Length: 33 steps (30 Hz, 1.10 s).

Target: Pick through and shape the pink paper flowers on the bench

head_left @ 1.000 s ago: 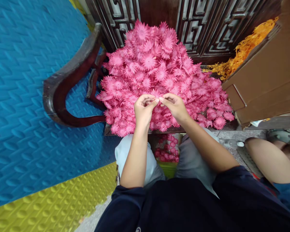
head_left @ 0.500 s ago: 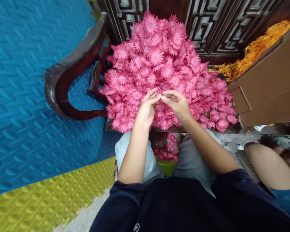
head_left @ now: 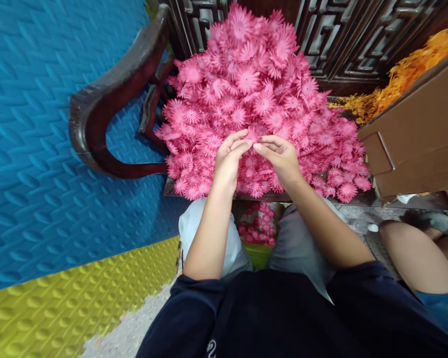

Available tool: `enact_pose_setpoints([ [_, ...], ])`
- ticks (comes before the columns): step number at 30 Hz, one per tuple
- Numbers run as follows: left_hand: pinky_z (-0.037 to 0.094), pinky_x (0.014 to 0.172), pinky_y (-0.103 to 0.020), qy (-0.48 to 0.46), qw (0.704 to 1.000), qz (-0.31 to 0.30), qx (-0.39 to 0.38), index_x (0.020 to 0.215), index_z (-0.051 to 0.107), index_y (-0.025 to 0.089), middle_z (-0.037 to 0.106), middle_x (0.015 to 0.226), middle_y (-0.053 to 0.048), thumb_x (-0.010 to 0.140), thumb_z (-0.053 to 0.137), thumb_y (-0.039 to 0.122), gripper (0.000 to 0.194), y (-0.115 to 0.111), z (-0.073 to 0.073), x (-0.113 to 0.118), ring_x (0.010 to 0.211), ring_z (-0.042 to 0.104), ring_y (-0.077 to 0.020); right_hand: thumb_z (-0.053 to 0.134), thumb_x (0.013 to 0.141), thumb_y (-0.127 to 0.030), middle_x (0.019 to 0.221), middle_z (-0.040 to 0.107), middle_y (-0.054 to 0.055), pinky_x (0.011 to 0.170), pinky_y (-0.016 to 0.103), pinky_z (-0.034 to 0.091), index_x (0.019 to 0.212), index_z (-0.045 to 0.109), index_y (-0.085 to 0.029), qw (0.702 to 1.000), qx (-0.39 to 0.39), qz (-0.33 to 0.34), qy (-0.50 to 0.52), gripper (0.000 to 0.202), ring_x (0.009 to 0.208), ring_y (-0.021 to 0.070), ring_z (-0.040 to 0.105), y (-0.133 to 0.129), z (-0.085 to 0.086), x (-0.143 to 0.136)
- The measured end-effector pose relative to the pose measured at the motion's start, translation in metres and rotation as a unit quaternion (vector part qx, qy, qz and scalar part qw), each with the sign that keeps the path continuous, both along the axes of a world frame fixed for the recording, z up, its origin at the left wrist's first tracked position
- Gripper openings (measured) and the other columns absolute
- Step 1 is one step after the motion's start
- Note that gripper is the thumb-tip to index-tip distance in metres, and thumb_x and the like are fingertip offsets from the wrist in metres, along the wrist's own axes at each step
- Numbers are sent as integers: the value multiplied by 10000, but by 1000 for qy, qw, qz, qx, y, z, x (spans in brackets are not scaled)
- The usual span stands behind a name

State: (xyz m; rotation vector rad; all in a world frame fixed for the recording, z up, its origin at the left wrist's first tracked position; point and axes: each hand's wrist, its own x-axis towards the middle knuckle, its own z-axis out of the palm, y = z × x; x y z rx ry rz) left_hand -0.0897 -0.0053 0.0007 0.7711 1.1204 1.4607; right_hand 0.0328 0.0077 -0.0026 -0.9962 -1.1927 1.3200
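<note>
Between my two hands is a pink artificial flower (head_left: 253, 134), pinched at the fingertips. My left hand (head_left: 229, 154) has thumb and fingers closed on its left side. My right hand (head_left: 281, 155) grips it from the right, thumb and fingers together. Just behind and below the hands rises a large heap of pink artificial flowers (head_left: 246, 79), with many-pointed petals and dark centre holes. The held flower's lower part is partly hidden by my fingers.
The heap lies on a dark wooden bench with a curved armrest (head_left: 93, 104) at left. A cardboard box (head_left: 421, 129) and orange flower material (head_left: 414, 69) are at right. Below, more pink flowers (head_left: 259, 226) lie between my knees. Another person's knee (head_left: 418, 253) is at lower right.
My hands have come slightly apart and tilted, and the pink flower now shows more plainly between the fingertips. The camera view has shifted a little.
</note>
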Motion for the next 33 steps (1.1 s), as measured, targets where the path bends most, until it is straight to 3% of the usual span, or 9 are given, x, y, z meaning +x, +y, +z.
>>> enact_pose_setpoints([
  [7,506,806,-277,31,999,33,26,867,660,204,702,772,-2,667,732,208,213,-1,0,4,785,659,-140,760,600,-438,805,685,-3,843,327,526,802,640,-206,1000,5,-28,0,330,815,137,649,-1,-1,-1],
  [13,499,821,-271,27,998,26,46,841,646,183,695,755,-8,675,726,170,185,-3,1,5,765,658,-128,769,594,-431,819,674,10,832,330,519,795,632,-208,999,20,-35,-1,330,832,148,644,-3,-2,-3],
  [19,488,800,-252,39,997,51,43,839,643,191,669,735,3,684,722,148,180,-2,-2,8,728,632,-110,692,661,-510,662,616,0,747,304,496,661,602,-197,999,11,-38,-31,326,715,136,594,0,-8,-2],
  [25,484,799,-245,59,988,138,30,895,620,218,639,801,-2,739,699,234,176,2,-7,4,821,617,-126,713,602,-547,689,624,-4,674,284,483,749,583,-204,997,-73,-26,-3,395,673,130,605,12,-21,6],
  [31,448,893,-272,118,937,320,70,1009,584,249,607,1014,-21,802,614,405,261,9,-16,-33,1022,562,-154,716,629,-462,608,533,-57,573,223,428,736,557,-214,986,-120,-115,28,313,566,77,527,26,-24,26],
  [33,438,912,-277,123,931,335,73,999,587,244,605,1026,-23,806,605,411,256,13,-21,-44,1033,559,-155,734,617,-424,630,548,-60,570,216,424,738,575,-213,986,-118,-113,28,290,557,67,522,26,-20,27],
])
